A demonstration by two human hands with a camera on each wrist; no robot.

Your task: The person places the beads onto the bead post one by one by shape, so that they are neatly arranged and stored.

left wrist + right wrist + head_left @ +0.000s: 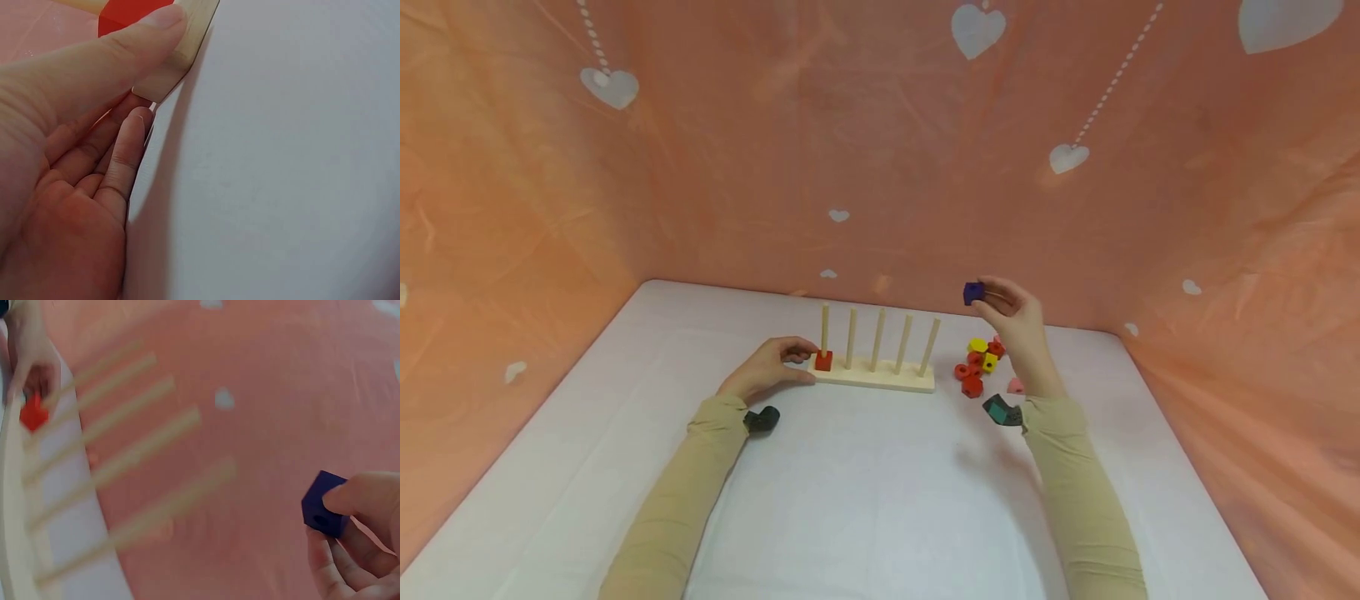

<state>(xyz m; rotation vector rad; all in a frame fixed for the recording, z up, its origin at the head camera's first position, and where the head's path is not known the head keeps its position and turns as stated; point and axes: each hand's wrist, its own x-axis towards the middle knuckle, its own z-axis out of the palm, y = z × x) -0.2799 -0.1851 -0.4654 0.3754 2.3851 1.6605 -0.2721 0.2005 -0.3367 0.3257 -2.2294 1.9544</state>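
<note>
A pale wooden peg stand (874,377) with several upright pegs stands on the white table, and a red square bead (823,361) sits at the foot of its leftmost peg. My left hand (772,364) holds the stand's left end, thumb along the front edge and fingers behind. Close up in the left wrist view, the thumb (147,37) lies against the wooden base. My right hand (1017,315) is raised to the right of the pegs, pinching a dark blue bead (973,292) between thumb and fingers. A hole shows in that bead (325,503) in the right wrist view.
Loose red and yellow beads (973,386) lie in a heap right of the stand, below my right hand. A pink bead (1015,386) lies near the right wrist. A peach curtain (880,167) with white hearts hangs behind the table (865,500).
</note>
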